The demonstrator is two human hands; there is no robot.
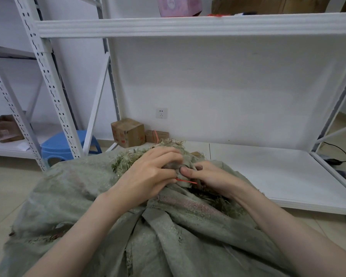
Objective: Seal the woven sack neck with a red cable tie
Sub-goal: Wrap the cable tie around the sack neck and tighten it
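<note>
A grey-green woven sack (78,196) lies in front of me, its frayed neck (180,158) bunched together in the middle of the view. My left hand (148,174) is shut around the gathered neck from the left. From the right, my right hand (210,174) pinches the neck fabric with thumb and fingers. A thin red cable tie (186,181) runs across the neck between the two hands, just below my thumbs. Its ends are hidden under my fingers, so which hand holds it is unclear.
White metal shelving (188,27) stands behind the sack, its low shelf board (268,172) to the right. A blue plastic stool (66,144) sits at the left. Two small cardboard boxes (128,132) rest by the wall below a socket (161,113). A black cable (338,154) lies at far right.
</note>
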